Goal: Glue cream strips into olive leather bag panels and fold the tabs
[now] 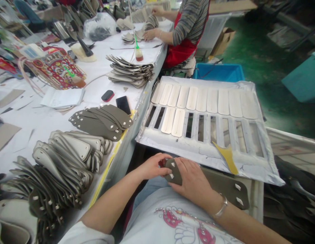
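Note:
A long olive-grey leather-like strap piece (223, 184) with rounded ends lies across my lap, with small white tabs near both ends. My left hand (153, 166) is closed on its left end, thumb on top and fingertips at the far edge. Over the same end, my right hand (191, 179) is wrapped with its fingers together, covering part of the piece. Just beyond my hands stands a white-covered rack (198, 144) bearing a row of pale rounded strips (192, 98), with two more strips (173, 122) in the nearer row.
On the table at left are stacked pale pieces (65, 152), a fan of olive-grey pieces (101, 118), a phone (123, 105) and a glue bottle (138, 54). A yellow scraper-like piece (227, 157) lies on the rack. A co-worker (188, 34) sits beyond, near a blue bin (218, 72).

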Available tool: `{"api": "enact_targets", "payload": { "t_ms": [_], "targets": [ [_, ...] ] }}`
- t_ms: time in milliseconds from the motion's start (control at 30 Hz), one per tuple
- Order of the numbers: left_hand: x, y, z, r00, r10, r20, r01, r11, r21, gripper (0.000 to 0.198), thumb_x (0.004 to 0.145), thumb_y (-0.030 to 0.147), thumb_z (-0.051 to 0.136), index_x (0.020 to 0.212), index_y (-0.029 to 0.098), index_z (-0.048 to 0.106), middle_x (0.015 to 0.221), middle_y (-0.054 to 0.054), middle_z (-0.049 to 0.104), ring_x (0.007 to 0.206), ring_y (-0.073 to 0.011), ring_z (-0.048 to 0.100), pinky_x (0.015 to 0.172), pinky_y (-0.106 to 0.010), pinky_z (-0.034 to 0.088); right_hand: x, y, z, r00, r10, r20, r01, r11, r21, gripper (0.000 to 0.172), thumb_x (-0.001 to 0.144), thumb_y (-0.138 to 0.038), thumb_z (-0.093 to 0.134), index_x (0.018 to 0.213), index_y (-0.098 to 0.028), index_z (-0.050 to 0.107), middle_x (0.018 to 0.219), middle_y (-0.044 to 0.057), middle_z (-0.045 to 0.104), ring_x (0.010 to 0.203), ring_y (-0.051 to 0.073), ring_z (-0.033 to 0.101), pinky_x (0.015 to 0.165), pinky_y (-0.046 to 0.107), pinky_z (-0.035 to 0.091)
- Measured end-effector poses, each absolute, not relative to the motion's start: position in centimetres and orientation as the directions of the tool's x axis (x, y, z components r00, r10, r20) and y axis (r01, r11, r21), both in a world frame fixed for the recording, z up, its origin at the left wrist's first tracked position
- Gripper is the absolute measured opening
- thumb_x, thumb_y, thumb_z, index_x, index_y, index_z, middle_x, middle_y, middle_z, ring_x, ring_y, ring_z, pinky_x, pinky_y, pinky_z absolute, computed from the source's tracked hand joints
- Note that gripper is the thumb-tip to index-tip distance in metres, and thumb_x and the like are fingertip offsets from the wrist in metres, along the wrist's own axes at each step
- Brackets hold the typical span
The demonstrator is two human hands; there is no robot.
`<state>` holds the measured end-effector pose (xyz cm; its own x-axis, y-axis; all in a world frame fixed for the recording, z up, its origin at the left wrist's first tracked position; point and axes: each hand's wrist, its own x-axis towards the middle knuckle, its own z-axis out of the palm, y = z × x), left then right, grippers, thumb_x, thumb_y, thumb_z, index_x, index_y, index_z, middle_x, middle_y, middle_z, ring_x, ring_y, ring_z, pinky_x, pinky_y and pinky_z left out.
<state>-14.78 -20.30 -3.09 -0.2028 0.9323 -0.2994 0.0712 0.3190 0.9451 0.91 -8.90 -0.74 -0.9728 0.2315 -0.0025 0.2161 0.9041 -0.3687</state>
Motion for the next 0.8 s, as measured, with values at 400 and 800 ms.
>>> {"api": "enact_targets", "payload": {
  "t_ms": [400, 800],
  "targets": [
    [-15.02, -21.12, -2.73, -0.156, 0.961, -0.226, 0.205, 0.256, 0.945, 0.059, 0.068, 0.026, 0.070, 0.122, 0.026, 0.047, 0.094, 0.000, 0.044, 0.081, -0.0128, 0.049, 0.070, -0.023, 0.044, 0.80, -9.14, -0.56, -0.965, 0.262, -0.012, 0.245, 0.886, -0.392, 0.064, 0.068, -0.045, 0.062, 0.120, -0.014, 0.044, 0.115, 0.015, 0.052, 0.108, 0.030, 0.046, 0.095, 0.046, 0.033],
    [-14.99, -20.62, -2.48, -0.158, 0.950, -0.269, 0.143, 0.292, 0.946, 0.057, 0.067, 0.026, 0.070, 0.120, 0.027, 0.048, 0.095, 0.000, 0.043, 0.082, -0.0123, 0.049, 0.068, -0.022, 0.044, 0.59, -9.10, -0.93, -0.947, 0.322, -0.026, 0.303, 0.859, -0.412, 0.062, 0.067, -0.040, 0.062, 0.121, -0.014, 0.046, 0.114, 0.012, 0.053, 0.107, 0.027, 0.045, 0.098, 0.044, 0.032]
  ]
}}
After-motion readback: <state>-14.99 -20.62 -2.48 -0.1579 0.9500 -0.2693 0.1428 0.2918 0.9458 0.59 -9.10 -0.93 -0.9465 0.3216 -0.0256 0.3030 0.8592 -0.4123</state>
